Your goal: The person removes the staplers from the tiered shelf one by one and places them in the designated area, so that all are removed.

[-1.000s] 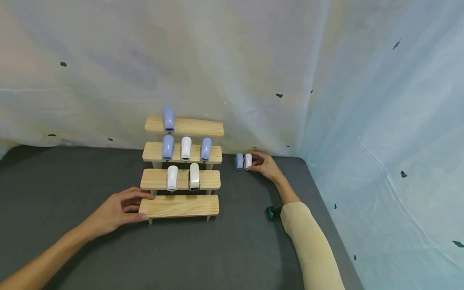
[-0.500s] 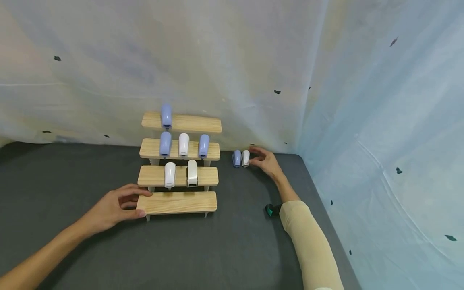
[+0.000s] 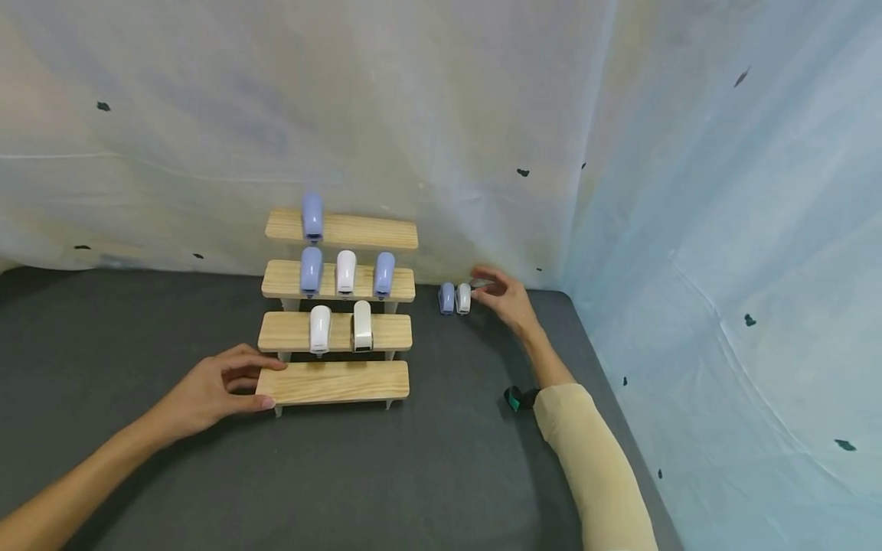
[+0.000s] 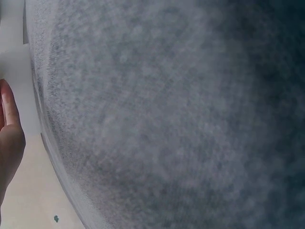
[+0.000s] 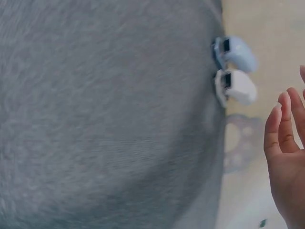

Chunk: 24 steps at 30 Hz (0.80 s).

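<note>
A four-step wooden display shelf (image 3: 365,383) bears several small staplers. My left hand (image 3: 213,390) grips the left end of its lowest step, thumb at the front edge and fingers at the back. On the table to the right, a small purple stapler (image 3: 446,298) and a small white stapler (image 3: 463,298) stand side by side, both also showing in the right wrist view. Just right of the white one is my right hand (image 3: 506,301), its fingers extended and holding nothing. In the right wrist view a gap shows between these fingertips (image 5: 277,106) and the white stapler.
A purple stapler (image 3: 313,216) sits on the top step; two purple and one white stand on the second, two white on the third. A black and green object (image 3: 513,399) lies by the right sleeve. Curtains (image 3: 468,138) hang behind and at right.
My right hand has come slightly away from the white stapler, its fingers spreading. The head view has drifted a little. My left hand keeps its place on the shelf.
</note>
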### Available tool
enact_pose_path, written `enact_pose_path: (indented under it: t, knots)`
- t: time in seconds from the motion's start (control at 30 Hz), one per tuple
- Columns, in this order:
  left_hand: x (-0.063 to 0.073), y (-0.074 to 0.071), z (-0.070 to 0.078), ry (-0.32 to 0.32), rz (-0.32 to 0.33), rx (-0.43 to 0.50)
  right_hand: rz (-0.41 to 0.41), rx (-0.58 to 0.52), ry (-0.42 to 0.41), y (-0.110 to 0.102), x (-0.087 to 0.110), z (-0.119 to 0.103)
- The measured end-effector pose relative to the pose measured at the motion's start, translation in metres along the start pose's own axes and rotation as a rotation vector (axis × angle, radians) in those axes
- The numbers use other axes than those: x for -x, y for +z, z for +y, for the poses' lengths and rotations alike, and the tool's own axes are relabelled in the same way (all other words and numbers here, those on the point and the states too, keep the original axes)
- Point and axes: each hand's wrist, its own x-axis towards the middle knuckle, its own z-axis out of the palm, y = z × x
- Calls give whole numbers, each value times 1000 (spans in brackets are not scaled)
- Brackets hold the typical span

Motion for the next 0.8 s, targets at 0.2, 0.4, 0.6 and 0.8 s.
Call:
enact_pose_path:
  t: [0.2,0.4,0.6,0.8]
  knots:
    - [0,0,0,3,8,-26,32,51,-54,0,-5,2]
    - [0,0,0,4,7,-32,-4,51,-89,1,-4,-28]
    - [0,-1,0,11,11,-39,-8,79,-124,7,-1,-53]
    - [0,-1,0,12,8,-27,-34,23,-122,10,0,-67]
